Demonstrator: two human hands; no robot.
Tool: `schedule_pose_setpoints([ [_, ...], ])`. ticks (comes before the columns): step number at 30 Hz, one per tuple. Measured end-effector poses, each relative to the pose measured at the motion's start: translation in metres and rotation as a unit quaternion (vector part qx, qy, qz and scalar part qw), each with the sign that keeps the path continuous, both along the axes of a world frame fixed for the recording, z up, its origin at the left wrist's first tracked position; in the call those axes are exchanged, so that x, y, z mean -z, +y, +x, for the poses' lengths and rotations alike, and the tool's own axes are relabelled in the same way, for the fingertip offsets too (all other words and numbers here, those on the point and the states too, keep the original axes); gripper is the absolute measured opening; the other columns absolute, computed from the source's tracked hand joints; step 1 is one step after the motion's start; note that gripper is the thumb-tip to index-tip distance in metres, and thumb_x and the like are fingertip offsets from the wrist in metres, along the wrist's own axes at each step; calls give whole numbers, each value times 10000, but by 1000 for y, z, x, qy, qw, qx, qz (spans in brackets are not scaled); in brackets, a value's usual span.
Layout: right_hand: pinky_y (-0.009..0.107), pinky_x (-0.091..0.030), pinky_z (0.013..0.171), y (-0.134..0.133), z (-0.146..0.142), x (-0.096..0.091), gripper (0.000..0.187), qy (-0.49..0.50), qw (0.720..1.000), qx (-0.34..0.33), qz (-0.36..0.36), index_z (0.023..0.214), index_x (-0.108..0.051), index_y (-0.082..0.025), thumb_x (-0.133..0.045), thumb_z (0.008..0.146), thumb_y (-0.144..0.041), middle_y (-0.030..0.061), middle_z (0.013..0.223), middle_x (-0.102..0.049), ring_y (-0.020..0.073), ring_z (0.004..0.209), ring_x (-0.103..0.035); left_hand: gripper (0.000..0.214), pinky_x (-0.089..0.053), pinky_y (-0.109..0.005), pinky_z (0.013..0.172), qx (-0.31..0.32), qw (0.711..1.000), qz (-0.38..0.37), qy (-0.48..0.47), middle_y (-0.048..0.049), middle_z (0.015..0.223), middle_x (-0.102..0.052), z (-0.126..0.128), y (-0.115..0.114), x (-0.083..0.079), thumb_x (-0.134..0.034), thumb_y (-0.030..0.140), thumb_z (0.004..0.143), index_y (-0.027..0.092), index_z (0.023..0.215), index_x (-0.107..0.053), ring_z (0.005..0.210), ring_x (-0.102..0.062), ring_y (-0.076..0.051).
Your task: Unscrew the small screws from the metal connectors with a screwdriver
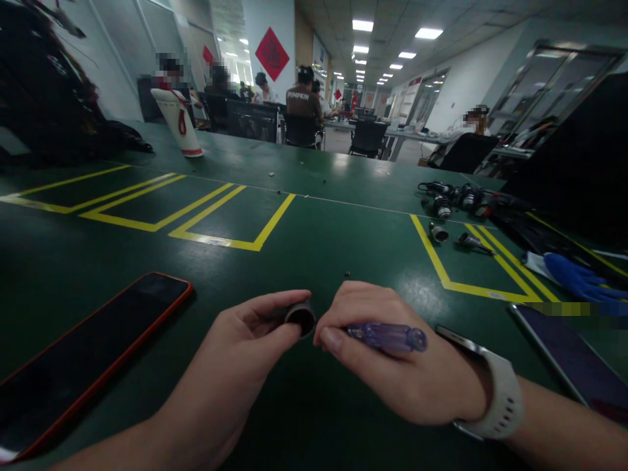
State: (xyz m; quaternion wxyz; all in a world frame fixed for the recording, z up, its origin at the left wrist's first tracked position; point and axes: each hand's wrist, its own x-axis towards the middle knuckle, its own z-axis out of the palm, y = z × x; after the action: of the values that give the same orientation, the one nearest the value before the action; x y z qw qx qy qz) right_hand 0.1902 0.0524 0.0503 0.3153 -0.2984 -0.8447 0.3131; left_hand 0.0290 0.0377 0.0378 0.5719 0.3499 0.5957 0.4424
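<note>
My left hand [245, 347] pinches a small dark round cap-like part [300, 318] between thumb and fingers, low over the green table [314, 242]. My right hand [387, 356] is closed round a screwdriver with a clear purple handle [387, 336]; its tip points left toward the round part and is hidden by my fingers. A white watch [498, 399] sits on my right wrist. The two hands almost touch at the part.
A phone in a red case [83, 353] lies at the left, another dark screen [574, 356] at the right. Blue gloves [579, 278], small dark parts [461, 199] and yellow floor-tape boxes lie farther out. A white cup [177, 123] stands far left. Several people sit at desks behind.
</note>
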Motion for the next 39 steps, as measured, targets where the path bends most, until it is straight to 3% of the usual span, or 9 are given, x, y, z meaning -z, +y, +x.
schedule_pose_setpoints([
  [6, 288, -407, 648, 7, 3, 5, 206, 7, 999, -6, -37, 769, -654, -121, -481, 869, -172, 55, 710, -657, 141, 682, -569, 374, -525, -251, 815, 28, 999, -3, -23, -24, 926, -742, -7, -5, 6, -736, 183, 616, 210, 986, -694, 915, -674, -187],
  [12, 307, -408, 692, 3, 0, 8, 179, -32, 998, -31, 43, 748, -622, -139, -472, 845, -125, 50, 721, -657, 142, 691, -552, 372, -550, -299, 815, 57, 997, 54, 4, -31, 931, -742, -12, -2, 14, -737, 159, 587, 201, 955, -699, 910, -681, -219],
  [15, 317, -415, 696, 3, -1, 11, 167, -14, 998, -43, 43, 745, -627, -136, -484, 827, -113, 54, 725, -655, 147, 692, -548, 343, -554, -292, 815, 66, 993, 89, 31, -27, 985, -732, -14, -2, 15, -736, 138, 579, 212, 913, -711, 908, -682, -216],
  [18, 314, -440, 711, 7, -1, 19, 189, 101, 993, -14, -67, 778, -664, -133, -491, 850, -152, 59, 751, -654, 151, 738, -576, 345, -558, -277, 803, 69, 992, 102, 33, -27, 993, -730, -16, -2, 14, -737, 156, 602, 227, 939, -707, 924, -679, -215],
  [22, 313, -463, 765, 13, -4, 37, 177, 258, 929, -6, -266, 826, -700, -144, -541, 842, -220, 52, 787, -671, 152, 795, -616, 369, -560, -265, 795, 74, 992, 95, 26, -34, 963, -739, -18, -1, 12, -736, 168, 631, 225, 993, -689, 902, -688, -209],
  [27, 296, -469, 730, 15, -6, 45, 166, 357, 867, 7, -348, 797, -713, -153, -563, 815, -222, 39, 751, -690, 148, 745, -633, 371, -557, -232, 788, 70, 992, 99, 25, -24, 965, -738, -20, 1, 12, -744, 167, 635, 228, 995, -678, 936, -678, -197],
  [30, 304, -468, 728, 14, -2, 40, 181, 347, 892, 18, -290, 782, -708, -156, -542, 825, -214, 41, 740, -684, 154, 745, -626, 363, -557, -234, 791, 63, 992, 103, 27, -24, 970, -735, -20, 1, 12, -742, 170, 641, 225, 994, -677, 954, -671, -201],
  [35, 322, -463, 706, 7, 1, 25, 177, 170, 984, 12, -54, 825, -682, -143, -505, 837, -138, 60, 753, -672, 160, 739, -595, 348, -553, -222, 773, 59, 992, 108, 33, -20, 961, -733, -20, 1, 12, -744, 175, 636, 225, 975, -679, 922, -677, -190],
  [39, 322, -462, 717, 1, -3, 22, 180, 79, 993, -25, 86, 913, -633, -129, -486, 817, -88, 66, 781, -670, 157, 744, -588, 287, -548, -205, 738, 57, 990, 116, 56, -19, 936, -735, -20, 1, 12, -734, 195, 648, 215, 931, -688, 864, -682, -169],
])
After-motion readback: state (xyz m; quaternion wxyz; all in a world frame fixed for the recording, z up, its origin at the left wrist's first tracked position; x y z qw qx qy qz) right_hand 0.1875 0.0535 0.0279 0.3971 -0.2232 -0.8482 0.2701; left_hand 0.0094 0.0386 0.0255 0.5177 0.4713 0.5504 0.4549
